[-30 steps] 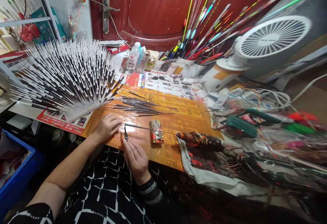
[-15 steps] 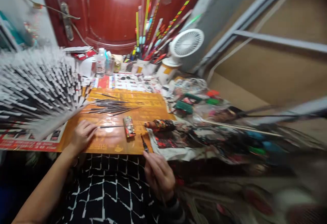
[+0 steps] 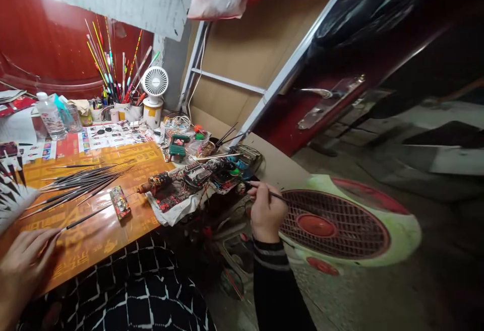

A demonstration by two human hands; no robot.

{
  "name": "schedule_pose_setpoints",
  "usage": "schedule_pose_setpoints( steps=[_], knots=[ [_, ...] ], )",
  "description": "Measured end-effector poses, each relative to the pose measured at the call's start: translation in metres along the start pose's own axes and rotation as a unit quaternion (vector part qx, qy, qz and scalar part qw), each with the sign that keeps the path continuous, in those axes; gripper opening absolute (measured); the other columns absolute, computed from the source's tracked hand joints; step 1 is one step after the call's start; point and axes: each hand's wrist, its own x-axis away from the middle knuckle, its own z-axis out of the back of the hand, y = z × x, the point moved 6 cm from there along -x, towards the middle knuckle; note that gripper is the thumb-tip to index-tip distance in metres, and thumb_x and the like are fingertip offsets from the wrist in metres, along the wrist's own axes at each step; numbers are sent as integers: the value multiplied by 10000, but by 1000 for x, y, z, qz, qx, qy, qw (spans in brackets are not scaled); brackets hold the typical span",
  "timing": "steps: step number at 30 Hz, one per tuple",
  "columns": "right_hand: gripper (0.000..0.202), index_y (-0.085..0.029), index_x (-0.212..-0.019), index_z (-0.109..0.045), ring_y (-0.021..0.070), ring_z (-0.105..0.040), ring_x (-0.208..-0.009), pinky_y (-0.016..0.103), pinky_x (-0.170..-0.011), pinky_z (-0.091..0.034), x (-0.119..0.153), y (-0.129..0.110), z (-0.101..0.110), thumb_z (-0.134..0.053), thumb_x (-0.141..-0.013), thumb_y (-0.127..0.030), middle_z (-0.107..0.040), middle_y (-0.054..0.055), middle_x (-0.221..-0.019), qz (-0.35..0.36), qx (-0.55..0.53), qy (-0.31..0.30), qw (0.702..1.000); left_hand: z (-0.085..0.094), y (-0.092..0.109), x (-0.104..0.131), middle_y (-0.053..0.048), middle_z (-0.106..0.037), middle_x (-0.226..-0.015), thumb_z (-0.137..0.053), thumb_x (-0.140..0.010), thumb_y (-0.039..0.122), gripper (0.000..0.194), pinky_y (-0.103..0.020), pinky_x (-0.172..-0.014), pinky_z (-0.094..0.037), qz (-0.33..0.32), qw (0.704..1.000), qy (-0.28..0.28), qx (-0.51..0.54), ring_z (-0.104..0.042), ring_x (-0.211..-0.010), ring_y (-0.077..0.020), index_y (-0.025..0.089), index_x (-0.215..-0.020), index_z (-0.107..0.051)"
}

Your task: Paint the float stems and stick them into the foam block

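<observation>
My left hand [image 3: 30, 258] rests at the table's near left edge, fingers closed round the end of a slim dark fishing float [image 3: 88, 215]. The float's thin stem runs over a paint-spattered block [image 3: 120, 203] towards a paint-crusted cylinder [image 3: 159, 182] with a brown tip. Out at the right, my right hand [image 3: 267, 212] pinches a thin dark brush [image 3: 278, 196]. The brush's front end is close to small paint-stained containers [image 3: 241, 188] at the cluttered table end; whether it touches them I cannot tell. Several similar dark floats [image 3: 85, 180] lie in a bunch on the orange tabletop [image 3: 85, 250].
A white foam block [image 3: 17, 207] holding upright floats stands at the left. Behind are a water bottle [image 3: 51, 117], pots of colourful floats [image 3: 121, 110] and a small white fan [image 3: 155, 81]. A large green-rimmed fan [image 3: 404, 233] stands right of my right hand.
The view has swung right. My right hand has moved from the table's front edge out to the right end with the brush. My left hand still holds the float.
</observation>
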Motion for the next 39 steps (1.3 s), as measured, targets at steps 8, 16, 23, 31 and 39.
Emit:
schedule_pose_setpoints(
  steps=[8, 16, 23, 31, 39],
  knots=[
    [522, -167, -896, -704, 203, -613, -664, 327, -705, -458, -29, 31, -40, -393, -879, -586, -692, 81, -712, -7, 110, -87, 990, -9, -4, 11, 87, -728, -972, -462, -968, 368, 677, -508, -739, -578, -33, 992, -73, -102, -652, -893, -295, 619, -1515, -152],
    [488, -169, -921, -705, 220, -650, -706, 341, -716, -483, -26, 40, -48, -424, -847, -562, -721, 101, -776, 2, 105, -127, 986, -10, -8, 14, 92, -725, -1008, -476, -956, 371, 671, -522, -776, -575, -25, 992, -84, -90, -653, -893, -298, 629, -1504, -187],
    [457, -167, -947, -707, 207, -658, -705, 337, -699, -513, -23, 40, -27, -457, -854, -538, -718, 92, -792, -20, 82, -111, 990, -8, 4, 6, 35, -723, -994, -482, -960, 366, 611, -509, -742, -558, -62, 989, -71, -115, -639, -865, -314, 563, -1515, -320],
    [551, -137, -939, -700, 134, -577, -579, 250, -556, -475, -25, 48, -24, -505, -872, -648, -672, 53, -697, -83, -18, -77, 993, -2, 8, 1, 32, -722, -945, -475, -984, 340, 247, -441, -731, -534, -78, 992, -46, -88, -638, -835, -263, 425, -1123, -661],
    [556, -144, -943, -725, 118, -577, -546, 250, -538, -484, -20, 63, -26, -569, -835, -666, -696, 55, -702, -135, -46, -45, 989, -8, 3, 5, -29, -718, -926, -532, -1004, 330, 188, -362, -816, -499, 27, 997, -69, -32, -634, -848, -216, 228, -1064, -679]
  ],
)
